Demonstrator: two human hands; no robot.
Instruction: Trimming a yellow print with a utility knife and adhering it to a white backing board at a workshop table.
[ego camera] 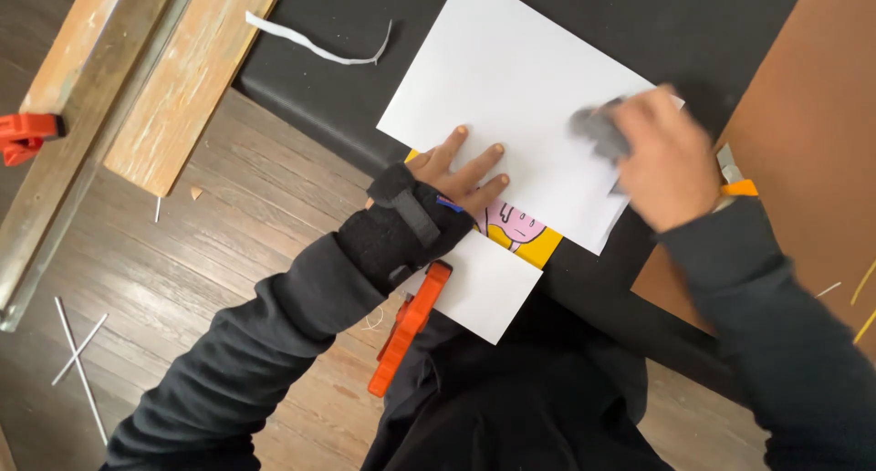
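Observation:
My left hand [461, 170], in a black wrist brace, lies flat with fingers spread on a white sheet of paper [511, 78] on a black table [347, 97]. Under the sheet shows a yellow print with a pink cartoon figure [520, 229], and below that another white sheet [484, 288]. My right hand [662, 161] is blurred and closed on a grey wad or cloth [598, 129] pressed to the white sheet's right part. An orange clamp [411, 325] lies by my left wrist.
Wooden boards [182, 78] and a metal strip lie at the upper left on the wood floor, with an orange clamp [23, 133] on them. A white paper strip [319, 47] rests on the table. A brown board [812, 161] stands at right. Thin white sticks [78, 352] lie on the floor.

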